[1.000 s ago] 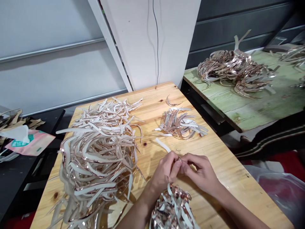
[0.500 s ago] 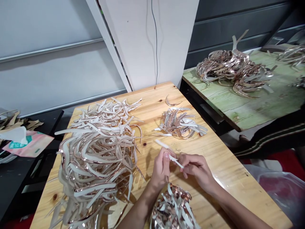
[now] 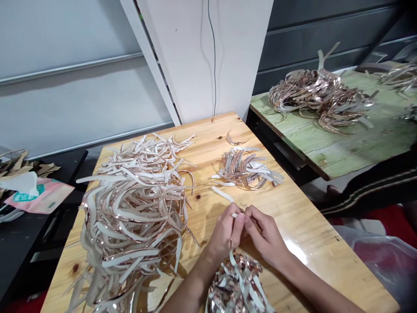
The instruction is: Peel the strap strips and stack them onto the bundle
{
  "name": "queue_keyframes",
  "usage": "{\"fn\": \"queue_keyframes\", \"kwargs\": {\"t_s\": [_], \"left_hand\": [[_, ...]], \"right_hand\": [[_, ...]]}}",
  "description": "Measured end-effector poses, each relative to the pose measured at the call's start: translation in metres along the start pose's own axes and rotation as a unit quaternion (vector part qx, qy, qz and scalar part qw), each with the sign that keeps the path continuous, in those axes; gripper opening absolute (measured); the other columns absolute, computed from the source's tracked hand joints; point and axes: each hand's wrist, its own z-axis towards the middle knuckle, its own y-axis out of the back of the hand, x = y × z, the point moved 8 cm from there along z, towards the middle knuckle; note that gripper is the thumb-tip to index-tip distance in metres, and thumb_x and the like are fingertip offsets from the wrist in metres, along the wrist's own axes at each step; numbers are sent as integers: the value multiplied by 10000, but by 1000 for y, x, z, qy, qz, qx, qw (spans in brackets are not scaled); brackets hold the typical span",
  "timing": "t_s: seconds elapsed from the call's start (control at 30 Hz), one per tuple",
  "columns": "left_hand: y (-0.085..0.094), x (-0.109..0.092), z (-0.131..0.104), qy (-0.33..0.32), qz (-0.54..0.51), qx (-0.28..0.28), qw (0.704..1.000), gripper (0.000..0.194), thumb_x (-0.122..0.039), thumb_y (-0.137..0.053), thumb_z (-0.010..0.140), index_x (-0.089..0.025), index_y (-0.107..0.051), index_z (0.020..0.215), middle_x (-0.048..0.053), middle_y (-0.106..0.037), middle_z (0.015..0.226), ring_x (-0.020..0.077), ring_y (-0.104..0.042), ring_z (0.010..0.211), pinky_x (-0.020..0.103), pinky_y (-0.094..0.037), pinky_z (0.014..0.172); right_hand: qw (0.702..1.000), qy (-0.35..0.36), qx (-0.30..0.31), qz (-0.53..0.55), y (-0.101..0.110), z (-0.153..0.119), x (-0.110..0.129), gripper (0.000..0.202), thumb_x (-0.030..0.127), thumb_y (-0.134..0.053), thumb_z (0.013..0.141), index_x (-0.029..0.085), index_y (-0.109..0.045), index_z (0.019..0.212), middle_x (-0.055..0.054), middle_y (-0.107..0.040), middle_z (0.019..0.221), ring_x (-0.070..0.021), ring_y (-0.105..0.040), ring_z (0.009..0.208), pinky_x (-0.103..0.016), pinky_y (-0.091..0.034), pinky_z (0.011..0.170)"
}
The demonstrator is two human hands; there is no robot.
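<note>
a pale strip was pinched at its near end between the fingertips of both hands, its far end lying on the wooden table toward a small stack of rose-gold strips. judged from the piles, little was done: that small stack held few pieces, while a large heap of strips at the left and a bundle between the forearms remained. the left hand stood thumb up, fingers curled and pressed onto the strip end. the right hand met it from the right, thumb and forefinger closed on the same end, other fingers folded. both wrists hovered just above the bundle.
</note>
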Motion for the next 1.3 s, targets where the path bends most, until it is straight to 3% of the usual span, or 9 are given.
{"fn": "queue_keyframes", "kwargs": {"t_s": [0.13,0.43,0.6,0.83,0.97,1.07,1.13,1.2,1.3], "left_hand": [[3,2,3,56,-52,-26,997,377,-478,-324,1077,-229,-469,834,9,-444,776,176,-418,709,337,-375,701],[0,31,3,129,-243,-56,960,431,-584,-447,1016,-222,-556,808,-1,-457,734,161,-432,675,316,-394,672],[-3,36,8,151,-372,-83,912,473,-581,-595,937,-219,-438,676,-23,-429,671,126,-387,604,283,-359,613],[2,40,9,221,-456,-124,853,491,-515,-727,843,-212,-372,689,-59,-431,649,78,-364,552,227,-314,536],[8,44,8,223,-486,-171,828,502,-485,-789,788,-208,-380,694,-65,-443,649,70,-413,566,211,-368,548],[13,48,4,237,-484,-217,814,470,-493,-827,741,-196,-463,742,-72,-462,650,65,-436,552,210,-425,565],[15,49,4,230,-486,-227,812,495,-500,-859,698,-193,-473,728,-72,-473,643,61,-445,534,216,-442,564],[14,46,7,208,-485,-212,823,540,-541,-855,699,-200,-437,671,-64,-469,601,75,-470,524,236,-452,565],[14,42,12,174,-460,-197,848,591,-652,-784,749,-219,-402,623,-50,-418,533,115,-488,525,286,-448,569]], "right_hand": [[1000,2,8,24,-2,2,1,313,378,-486,1071,212,-493,805,34,-507,723,-132,-454,648,-261,-350,623],[985,-36,17,171,-3,5,-6,355,414,-546,1043,207,-530,755,39,-451,692,-137,-390,632,-276,-321,619],[974,-43,43,219,-5,4,-6,366,411,-547,1040,211,-523,735,37,-450,668,-144,-399,617,-288,-314,615],[938,7,87,335,-9,3,17,369,399,-628,963,212,-538,658,-9,-546,719,-178,-486,708,-344,-408,798],[913,7,56,404,3,4,24,190,410,-720,875,236,-664,825,-45,-622,844,-211,-560,761,-344,-459,701],[945,89,40,313,11,-6,43,93,317,-678,940,302,-757,988,-60,-716,927,-255,-653,895,-429,-520,840],[957,173,97,212,0,-18,63,213,248,-654,963,356,-797,1079,-59,-776,1016,-279,-685,1003,-495,-502,968],[942,228,198,147,-22,-31,76,314,258,-652,975,392,-768,1235,-50,-799,1115,-300,-688,1108,-513,-481,1037],[912,232,309,140,-43,-39,82,377,407,-600,1019,413,-666,1390,-33,-780,1231,-300,-644,1255,-500,-431,1120]]}}
